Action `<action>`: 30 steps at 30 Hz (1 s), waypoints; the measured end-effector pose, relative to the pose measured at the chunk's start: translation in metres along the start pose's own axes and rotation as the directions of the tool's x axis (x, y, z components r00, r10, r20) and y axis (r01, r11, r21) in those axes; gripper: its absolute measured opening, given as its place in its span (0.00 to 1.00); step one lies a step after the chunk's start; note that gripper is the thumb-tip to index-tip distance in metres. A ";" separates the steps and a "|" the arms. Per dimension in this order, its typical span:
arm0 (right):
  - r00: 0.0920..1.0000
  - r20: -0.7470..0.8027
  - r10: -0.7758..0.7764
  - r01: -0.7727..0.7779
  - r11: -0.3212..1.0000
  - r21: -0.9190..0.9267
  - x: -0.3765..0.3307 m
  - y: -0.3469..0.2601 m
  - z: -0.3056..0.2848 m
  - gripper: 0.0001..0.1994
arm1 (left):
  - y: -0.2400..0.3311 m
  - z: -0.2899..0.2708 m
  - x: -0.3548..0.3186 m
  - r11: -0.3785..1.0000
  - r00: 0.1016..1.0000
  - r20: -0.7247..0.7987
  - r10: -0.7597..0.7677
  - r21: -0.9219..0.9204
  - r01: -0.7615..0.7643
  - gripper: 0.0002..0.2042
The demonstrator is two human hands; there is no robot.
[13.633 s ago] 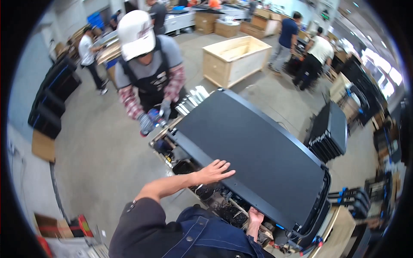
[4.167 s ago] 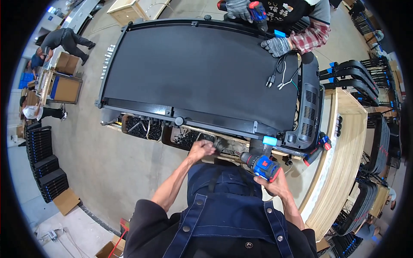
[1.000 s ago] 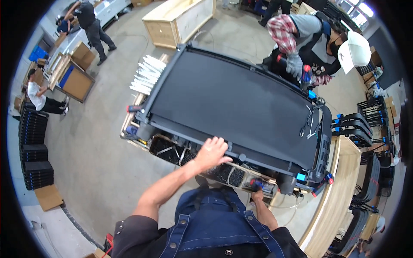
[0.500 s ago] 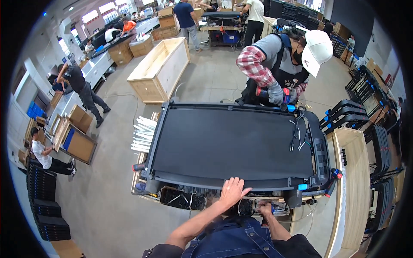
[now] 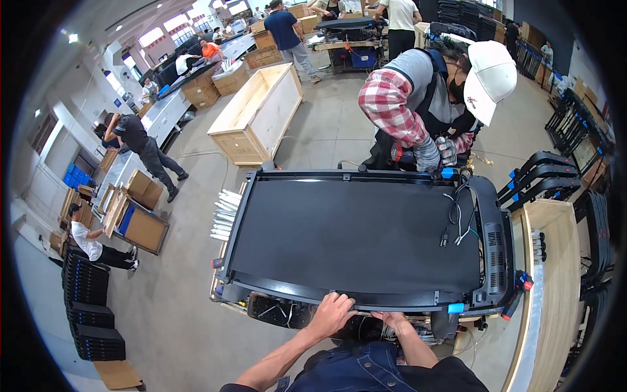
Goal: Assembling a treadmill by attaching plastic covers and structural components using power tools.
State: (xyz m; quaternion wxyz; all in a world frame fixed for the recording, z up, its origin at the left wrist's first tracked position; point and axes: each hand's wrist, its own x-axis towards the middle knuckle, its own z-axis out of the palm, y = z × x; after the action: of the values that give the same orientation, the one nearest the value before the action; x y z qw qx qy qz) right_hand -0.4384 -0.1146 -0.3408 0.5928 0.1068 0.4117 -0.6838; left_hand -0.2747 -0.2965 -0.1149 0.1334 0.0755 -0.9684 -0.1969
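In the head view I see a grey floor (image 5: 189, 281) spreading through a busy workshop, a black treadmill deck (image 5: 359, 242) lying flat in front of the wearer. The left hand (image 5: 330, 316) bends its fingers over the deck's near rail (image 5: 277, 287); the right hand (image 5: 393, 320) meets that rail just beside it, fingertips partly hidden, so I cannot tell whether either grips. Cords (image 5: 461, 210) lie on the deck's right end. 1 co-worker (image 5: 421, 81) leans at the far edge. 1 wooden crate (image 5: 261, 124) stands beyond; a long wooden box (image 5: 556, 268) obstructs the right side.
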 end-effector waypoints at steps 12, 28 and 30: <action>0.934 0.262 -0.243 0.063 0.834 0.548 -0.001 -0.020 0.056 0.21 | 0.009 0.020 0.009 0.980 0.998 0.009 -0.067 0.190 0.064 0.18; 0.902 0.370 -0.221 -0.015 0.842 0.540 0.015 -0.026 0.094 0.21 | 0.061 -0.148 0.045 0.992 0.991 -0.087 -0.105 -0.076 0.098 0.11; 0.879 0.454 -0.147 -0.098 0.875 0.474 0.019 -0.007 0.107 0.22 | 0.079 -0.212 0.047 0.988 0.988 -0.077 -0.135 -0.087 0.128 0.11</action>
State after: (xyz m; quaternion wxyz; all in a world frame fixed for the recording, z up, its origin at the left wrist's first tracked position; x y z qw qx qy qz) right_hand -0.4133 -0.2028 -0.2812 0.6208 0.0745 0.0702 -0.7773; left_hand -0.2654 -0.3103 0.1155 0.1630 0.1418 -0.9461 -0.2413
